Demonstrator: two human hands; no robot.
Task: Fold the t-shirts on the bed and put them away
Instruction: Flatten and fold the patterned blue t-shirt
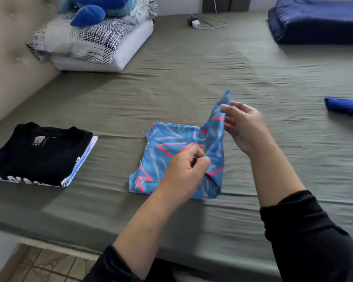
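A light blue t-shirt [167, 151] with pink and grey zigzags lies partly folded near the front edge of the bed [192, 82]. Its right side is lifted off the sheet. My right hand [245, 127] pinches the raised upper corner of that side. My left hand [186, 169] pinches the same lifted edge lower down, close to the front. To the left sits a stack of folded shirts with a black t-shirt [37, 155] on top. A bright blue garment [346, 106] lies at the right edge, cut off by the frame.
Patterned pillows [94, 39] with a blue plush toy [96, 9] lie at the back left against a beige headboard. A folded dark blue blanket [318, 21] is at the back right. A charger and cable [202, 23] lie at the far edge. Tiled floor shows bottom left.
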